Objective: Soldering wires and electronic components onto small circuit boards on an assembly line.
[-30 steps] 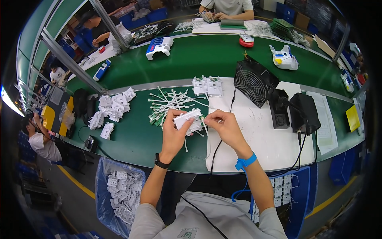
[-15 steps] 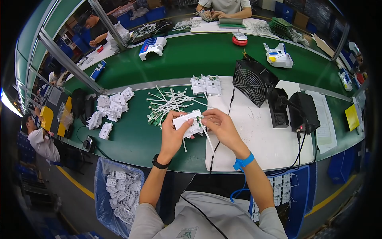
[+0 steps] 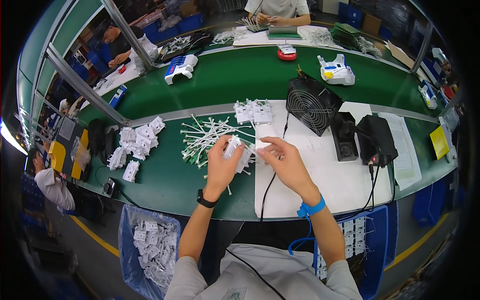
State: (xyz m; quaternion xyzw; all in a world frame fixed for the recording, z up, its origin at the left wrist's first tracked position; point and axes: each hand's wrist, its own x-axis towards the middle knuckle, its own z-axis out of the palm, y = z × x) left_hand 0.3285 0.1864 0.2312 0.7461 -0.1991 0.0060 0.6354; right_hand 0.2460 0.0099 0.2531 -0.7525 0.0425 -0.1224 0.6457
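Over the middle of the green worktop (image 3: pixel 170 175), near its front edge, the left hand (image 3: pixel 220 165) is closed around a white plastic housing (image 3: pixel 231 148), thumb across it and fingers wrapped behind, so the piece is held tilted above the surface and partly hidden. Just right of it, the right hand (image 3: pixel 286 165) is partly open and empty, its thumb and fingers parted and curved toward the housing; whether a fingertip touches it, I cannot tell. A black wristband (image 3: pixel 206 199) sits on the left wrist and a blue wrist strap (image 3: pixel 312 206) with a coiled cord on the right. Just beyond the left hand lies a tangled pile of white cables (image 3: pixel 212 134) with green ends. Farther left is a heap of similar white housings (image 3: pixel 140 140), and a small group of white modules (image 3: pixel 253 111) stands at the far side, partly on a white sheet (image 3: pixel 345 182). On the right are a tilted black fan (image 3: pixel 311 106), a black box-shaped unit (image 3: pixel 377 140) with a red light, and a yellow card (image 3: pixel 439 145). Along the far green belt rest a blue-and-white shell (image 3: pixel 181 69) at left and a white shell (image 3: pixel 338 71) at right. Below the near edge, a plastic-lined blue bin (image 3: pixel 126 242) at left holds many white parts.
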